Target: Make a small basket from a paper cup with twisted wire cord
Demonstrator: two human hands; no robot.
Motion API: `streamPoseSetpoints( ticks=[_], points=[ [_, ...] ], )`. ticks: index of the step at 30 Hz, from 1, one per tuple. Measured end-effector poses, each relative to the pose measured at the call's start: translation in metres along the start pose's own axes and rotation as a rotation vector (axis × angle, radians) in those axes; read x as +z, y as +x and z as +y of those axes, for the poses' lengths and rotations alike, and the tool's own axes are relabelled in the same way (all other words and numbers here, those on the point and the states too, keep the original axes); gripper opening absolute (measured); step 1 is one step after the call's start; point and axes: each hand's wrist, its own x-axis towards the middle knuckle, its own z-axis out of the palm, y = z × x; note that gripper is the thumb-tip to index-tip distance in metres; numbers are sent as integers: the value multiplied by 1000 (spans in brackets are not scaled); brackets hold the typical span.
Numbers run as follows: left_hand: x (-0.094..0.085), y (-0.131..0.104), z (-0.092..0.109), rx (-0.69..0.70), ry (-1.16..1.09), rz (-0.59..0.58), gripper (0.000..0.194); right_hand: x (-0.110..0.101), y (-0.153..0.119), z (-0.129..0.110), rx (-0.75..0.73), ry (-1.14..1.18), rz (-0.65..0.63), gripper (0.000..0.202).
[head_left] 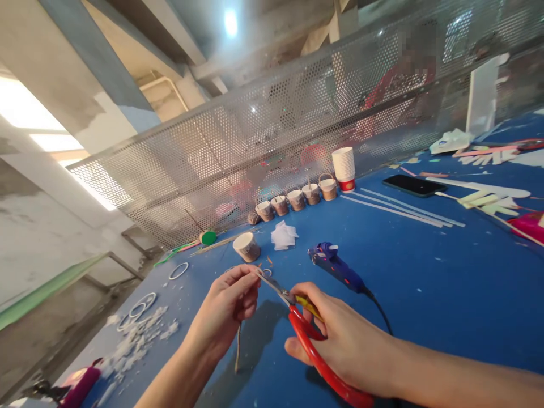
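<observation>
My left hand (232, 300) is closed, pinching a thin brown twig-like strand (238, 351) whose tail hangs down below the palm. Red-handled scissors (308, 340) are in my right hand (344, 334), with the fingers through the handles. A piece of yellow (309, 306) shows on the upper handle near the fingers. The scissor tips reach the left fingertips; whether the blades touch the strand is hidden there. Just beyond the hands stands a brown-wrapped paper cup (247, 248). A blue glue gun (335, 266) lies on its side to the right, beyond my right hand.
On the blue table (425, 283) a row of wrapped cups (296, 199) and a stack of white cups (343, 164) stand along the perforated metal screen (238, 147). White scraps (284, 235), glue sticks (399, 209), a phone (414, 185) and rings (178, 271) lie around. A person (399, 85) is behind the screen.
</observation>
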Motion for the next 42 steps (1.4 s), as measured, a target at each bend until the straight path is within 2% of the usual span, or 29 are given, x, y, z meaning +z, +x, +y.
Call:
streamPoseSetpoints(
  ticks=[4, 9, 16, 20, 26, 30, 36, 42],
  points=[
    [4, 1, 1, -81, -52, -38, 34, 2, 3, 4, -36, 37, 25, 36],
    [4, 0, -6, -79, -52, -33, 37, 1, 6, 8, -80, 107, -11, 29],
    [-1, -6, -8, -61, 25, -14, 36, -10, 7, 5, -23, 226, -196, 31],
    [-8, -5, -13, -98, 24, -33, 35, -10, 7, 3, -30, 131, -187, 29],
    [-15, -4, -18, -114, 7, -57, 34, -2, 5, 3, -35, -98, -76, 32],
    [-16, -4, -16, -114, -18, -68, 35, 5, 7, 4, -48, -58, -57, 25],
    [-20, -5, -11, -90, -37, -49, 34, 12, 14, -1, -74, 97, -128, 23],
    [-33, -14, -4, -63, -57, -8, 34, 15, 22, -16, -143, -5, -120, 27]
  ],
)
